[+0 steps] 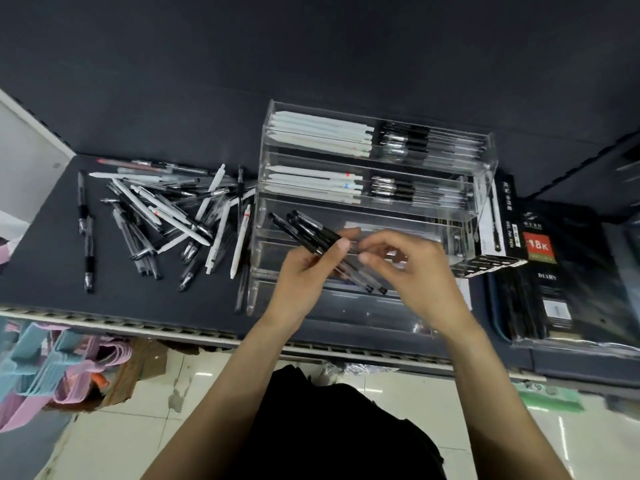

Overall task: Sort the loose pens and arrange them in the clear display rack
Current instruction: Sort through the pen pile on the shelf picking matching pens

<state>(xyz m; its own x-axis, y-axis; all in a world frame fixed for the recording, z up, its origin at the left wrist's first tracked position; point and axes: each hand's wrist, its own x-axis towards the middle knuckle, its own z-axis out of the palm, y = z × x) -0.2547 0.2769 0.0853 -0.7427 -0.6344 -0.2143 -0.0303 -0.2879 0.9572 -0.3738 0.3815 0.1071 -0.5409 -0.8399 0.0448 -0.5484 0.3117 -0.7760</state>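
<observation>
A clear tiered display rack (pixel 485 174) stands on the dark shelf, its two upper tiers filled with white pens on the left and black-grip pens on the right. Over its lower tiers my left hand (pixel 304 275) grips a bundle of black pens (pixel 308 230), tips pointing up-left. My right hand (pixel 415 271) pinches the lower part of that bundle with thumb and forefinger. A pile of loose pens (pixel 166 220), white and black mixed, lies on the shelf left of the rack.
A black pen box (pixel 502 216) leans against the rack's right side. Black diary notebooks (pixel 561 271) are stacked to the right. The shelf's front edge (pixel 138 329) runs below the pile, with pastel hangers (pixel 41 372) and floor tiles underneath.
</observation>
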